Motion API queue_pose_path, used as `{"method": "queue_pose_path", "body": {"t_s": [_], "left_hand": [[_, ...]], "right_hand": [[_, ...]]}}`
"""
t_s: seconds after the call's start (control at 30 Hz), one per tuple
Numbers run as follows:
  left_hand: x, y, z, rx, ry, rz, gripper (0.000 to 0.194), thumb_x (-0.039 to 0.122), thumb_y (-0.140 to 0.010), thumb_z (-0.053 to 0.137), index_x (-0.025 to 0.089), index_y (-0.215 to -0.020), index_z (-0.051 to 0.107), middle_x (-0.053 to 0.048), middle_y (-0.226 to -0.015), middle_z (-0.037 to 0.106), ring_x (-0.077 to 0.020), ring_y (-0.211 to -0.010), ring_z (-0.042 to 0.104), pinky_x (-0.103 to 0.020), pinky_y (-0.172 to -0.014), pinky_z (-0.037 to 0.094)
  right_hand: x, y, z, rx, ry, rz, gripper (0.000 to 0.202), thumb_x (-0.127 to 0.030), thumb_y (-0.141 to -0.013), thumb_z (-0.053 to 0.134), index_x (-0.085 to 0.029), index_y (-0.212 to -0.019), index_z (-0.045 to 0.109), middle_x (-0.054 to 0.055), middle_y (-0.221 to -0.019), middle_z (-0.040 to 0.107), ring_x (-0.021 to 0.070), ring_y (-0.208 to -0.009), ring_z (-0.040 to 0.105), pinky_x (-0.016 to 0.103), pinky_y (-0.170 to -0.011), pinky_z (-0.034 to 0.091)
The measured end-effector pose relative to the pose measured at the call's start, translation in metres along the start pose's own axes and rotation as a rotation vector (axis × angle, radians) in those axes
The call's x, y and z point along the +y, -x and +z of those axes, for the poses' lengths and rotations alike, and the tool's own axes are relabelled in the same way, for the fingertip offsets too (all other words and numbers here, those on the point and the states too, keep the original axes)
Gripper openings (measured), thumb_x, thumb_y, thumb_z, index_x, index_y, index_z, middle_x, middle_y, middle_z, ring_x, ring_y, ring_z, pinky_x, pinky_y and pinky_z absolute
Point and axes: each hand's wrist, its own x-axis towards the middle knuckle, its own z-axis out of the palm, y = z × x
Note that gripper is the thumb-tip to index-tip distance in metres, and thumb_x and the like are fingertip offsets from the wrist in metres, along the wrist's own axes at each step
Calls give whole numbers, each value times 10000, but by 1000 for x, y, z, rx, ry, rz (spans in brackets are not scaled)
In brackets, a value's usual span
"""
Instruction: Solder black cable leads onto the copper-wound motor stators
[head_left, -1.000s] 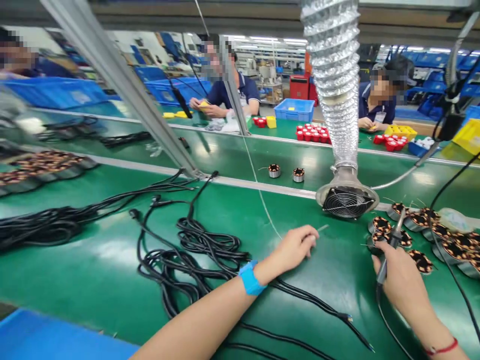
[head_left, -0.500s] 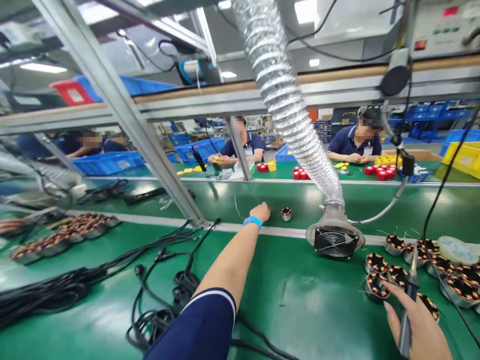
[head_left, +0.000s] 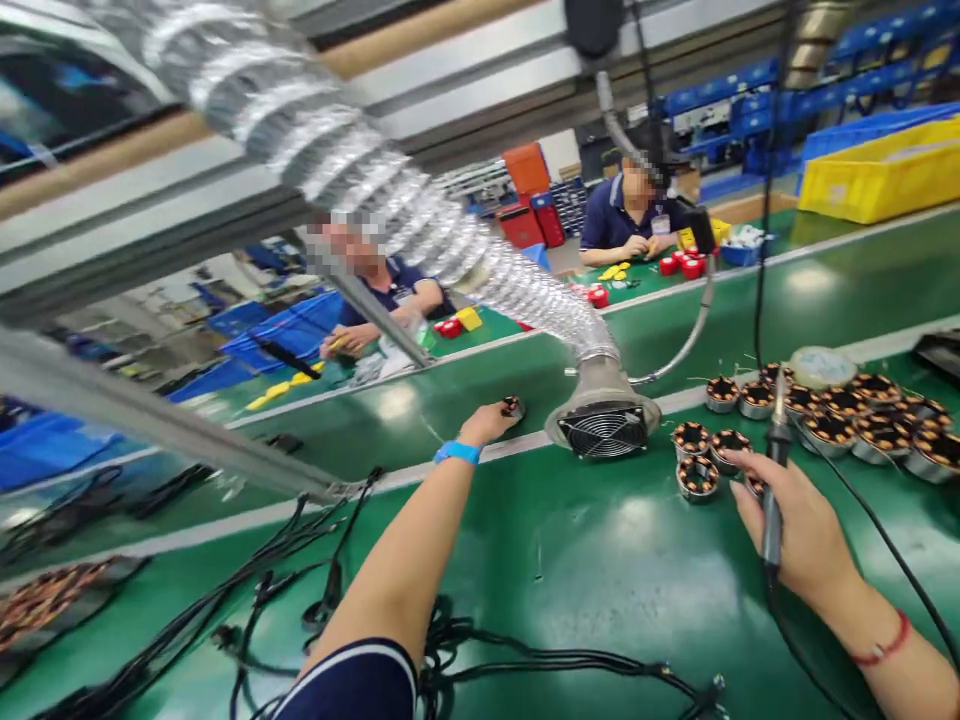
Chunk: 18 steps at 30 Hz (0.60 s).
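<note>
My left hand point(head_left: 487, 422), with a blue band on its wrist, reaches out over the green bench. Its fingers are closed on a single motor stator point(head_left: 514, 408), partly hidden by them, a ring with copper windings. In my right hand point(head_left: 802, 510) is a soldering iron point(head_left: 777, 490), its metal tip pointing up and away. The fingers of this hand are close to a group of stators on the right, among them a front one point(head_left: 697, 480). Fine wire ends stick up from several of these stators.
A fume extractor hood point(head_left: 600, 405) hangs from a silver duct point(head_left: 405, 190) between my hands. Black cables point(head_left: 217, 590) lie at the left and front. A clear round lid-like piece point(head_left: 823, 366) sits behind the stators. Two people point(head_left: 626, 215) work across the bench beside a yellow bin point(head_left: 877, 165).
The view has swung to the right and tilted. My left hand has moved onto the lone stator, which stood apart from it before. The soldering iron stays in my right hand.
</note>
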Motion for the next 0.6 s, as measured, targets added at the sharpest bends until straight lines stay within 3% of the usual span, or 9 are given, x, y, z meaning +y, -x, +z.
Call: {"method": "queue_pose_path", "body": {"t_s": [0.13,0.27,0.37,0.43,0.53,0.6], "left_hand": [[11,7,-4,-29,2,-52,293,385,-908,564,112,-977,643,-72,-926,676,-190,-883,646,-366,-819,523],[10,35,-30,-38,112,21,299,321,-879,517,98,-977,691,-110,-915,738,-251,-920,677,-333,-806,529],[13,81,-50,-125,204,146,340,399,-804,581,162,-997,730,-66,-1034,749,-256,-1007,668,-325,-898,520],[25,121,-58,-256,271,311,338,439,-736,653,198,-947,761,-65,-1105,733,-289,-1057,648,-373,-976,483],[65,184,-52,-408,247,513,262,394,-786,644,231,-954,761,-64,-1135,713,-265,-1099,623,-370,-1009,457],[102,220,-32,-511,221,664,212,339,-815,647,253,-976,754,-49,-1172,691,-236,-1141,597,-343,-1047,429]], "right_hand": [[6,-8,-6,127,24,42,308,-166,-909,540,-192,-1215,520,75,-1021,711,191,-876,680,328,-773,576],[7,-14,-14,227,9,94,269,-156,-912,520,-198,-1178,524,64,-979,715,188,-848,687,335,-744,587],[-1,-16,-20,248,-57,106,286,-143,-909,519,-197,-1191,515,67,-1012,713,179,-858,689,335,-755,591],[-8,-16,-25,255,-87,90,295,-142,-906,528,-203,-1194,514,69,-1036,713,180,-880,691,341,-771,591],[-15,-16,-31,270,-128,72,324,-130,-896,541,-213,-1208,510,68,-1052,713,179,-905,695,341,-785,592],[-17,-15,-33,295,-160,61,365,-108,-882,555,-215,-1227,507,67,-1068,711,173,-925,696,338,-811,592]]}}
